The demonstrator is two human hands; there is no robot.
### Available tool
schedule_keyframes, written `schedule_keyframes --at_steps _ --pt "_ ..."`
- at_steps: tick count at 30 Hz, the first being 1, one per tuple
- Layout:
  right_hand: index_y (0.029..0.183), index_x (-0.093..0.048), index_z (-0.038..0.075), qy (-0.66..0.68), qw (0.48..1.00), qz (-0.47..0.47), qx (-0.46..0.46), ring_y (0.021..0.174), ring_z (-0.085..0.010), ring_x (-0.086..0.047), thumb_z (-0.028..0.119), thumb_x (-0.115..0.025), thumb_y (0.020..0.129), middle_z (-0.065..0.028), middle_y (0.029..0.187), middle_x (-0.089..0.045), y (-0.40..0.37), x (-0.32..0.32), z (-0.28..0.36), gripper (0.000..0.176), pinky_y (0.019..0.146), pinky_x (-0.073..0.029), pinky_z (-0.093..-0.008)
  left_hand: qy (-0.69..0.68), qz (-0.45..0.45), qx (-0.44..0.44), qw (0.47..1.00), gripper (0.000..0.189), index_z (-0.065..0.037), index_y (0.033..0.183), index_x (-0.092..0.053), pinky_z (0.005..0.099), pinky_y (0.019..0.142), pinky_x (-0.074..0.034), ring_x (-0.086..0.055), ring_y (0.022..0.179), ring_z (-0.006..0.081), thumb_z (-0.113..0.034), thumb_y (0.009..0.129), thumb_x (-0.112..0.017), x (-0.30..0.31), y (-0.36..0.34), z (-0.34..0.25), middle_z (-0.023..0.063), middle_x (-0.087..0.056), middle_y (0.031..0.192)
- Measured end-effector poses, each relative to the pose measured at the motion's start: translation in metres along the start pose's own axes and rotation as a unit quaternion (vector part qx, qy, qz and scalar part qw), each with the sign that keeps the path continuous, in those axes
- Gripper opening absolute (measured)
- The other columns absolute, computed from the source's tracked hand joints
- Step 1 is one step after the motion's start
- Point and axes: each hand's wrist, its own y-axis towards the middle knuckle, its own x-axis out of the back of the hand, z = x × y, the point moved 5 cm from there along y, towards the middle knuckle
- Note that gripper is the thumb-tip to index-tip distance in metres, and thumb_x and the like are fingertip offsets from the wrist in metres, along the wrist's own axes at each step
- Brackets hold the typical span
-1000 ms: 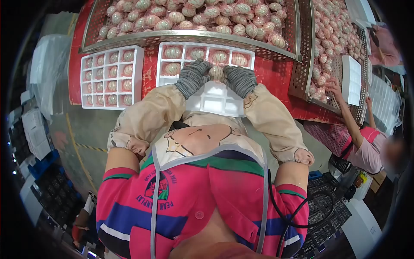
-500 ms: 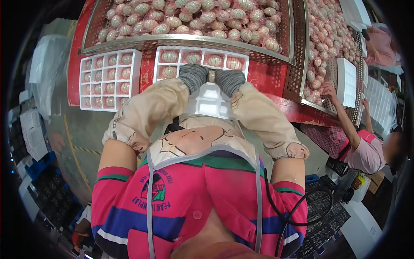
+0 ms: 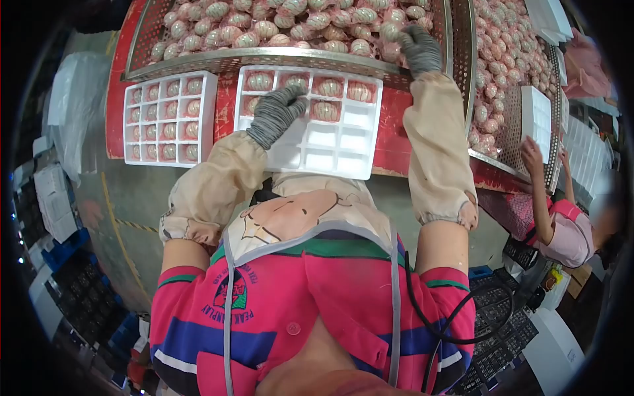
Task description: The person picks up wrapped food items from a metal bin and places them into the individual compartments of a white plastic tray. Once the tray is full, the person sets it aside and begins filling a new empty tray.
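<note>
My left hand [image 3: 277,113], in a grey knitted glove, is over a white compartment tray [image 3: 284,158]. Its fingers are apart over the second column, hiding part of the cells there, and I see nothing held. Film-wrapped, pale striped egg-shaped items fill the tray's back row, and one such wrapped egg [image 3: 325,111] lies in the second row. The front cells hold nothing. My right hand [image 3: 419,49], gloved alike, reaches over the rim of a metal bin [image 3: 264,61]. Its fingers are spread at the heap, beside a wrapped egg [image 3: 389,32].
A second tray [image 3: 208,119] with wrapped eggs stands left on the red table [image 3: 393,132]. Another perforated bin [image 3: 462,79] is to the right. A co-worker's hand [image 3: 530,156] is near a white tray [image 3: 536,122] there.
My hands have separated. The right has moved from the tray up to the heap in the bin; the left has shifted slightly left and forward-down over the tray, exposing a wrapped egg in the second row.
</note>
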Motion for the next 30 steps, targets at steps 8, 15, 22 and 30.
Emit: schedule_keyframes --at_steps 8,15,22,30 --pt "0.094 -0.063 0.008 0.338 0.871 0.337 -0.119 0.07 -0.0131 -0.059 0.025 -0.061 0.088 -0.0046 0.085 -0.065 -0.133 -0.006 0.025 0.019 0.06 -0.047 -0.0286 -0.166 0.04 -0.036 0.985 0.036 -0.008 0.112 -0.06 0.027 0.077 -0.049 -0.058 0.089 0.0139 -0.013 0.078 -0.07 -0.027 0.004 -0.05 0.0043 -0.061 0.1" --pt "0.109 -0.056 0.009 -0.101 0.973 0.204 -0.033 0.083 -0.0333 -0.063 0.033 -0.061 0.083 -0.0163 0.086 -0.064 -0.161 -0.01 0.034 0.035 0.068 -0.048 -0.0446 0.132 0.074 -0.166 0.974 0.038 -0.013 0.11 -0.062 0.0395 0.081 -0.047 -0.058 0.091 0.0276 -0.025 0.074 -0.07 -0.09 0.005 -0.046 0.0096 -0.056 0.091" --pt "0.104 -0.054 0.009 -0.212 0.923 0.316 0.06 0.072 -0.0335 -0.065 0.028 -0.056 0.086 -0.0146 0.079 -0.065 -0.169 -0.052 0.027 0.027 0.057 -0.048 -0.0456 0.176 0.204 -0.03 0.963 0.032 -0.013 0.108 -0.065 0.0401 0.074 -0.049 -0.064 0.083 0.0279 -0.024 0.078 -0.067 -0.098 0.029 -0.048 0.0107 -0.066 0.088" --pt "0.105 -0.059 0.004 -0.262 0.862 0.433 0.008 0.075 -0.0288 -0.068 0.015 -0.04 0.091 -0.0149 0.084 -0.068 -0.148 -0.068 0.044 0.026 0.06 -0.053 -0.0444 0.403 0.284 -0.003 0.87 0.024 -0.007 0.09 -0.069 0.0447 0.067 -0.052 -0.067 0.076 0.0312 -0.024 0.083 -0.053 -0.137 0.05 -0.038 0.0169 -0.068 0.082"
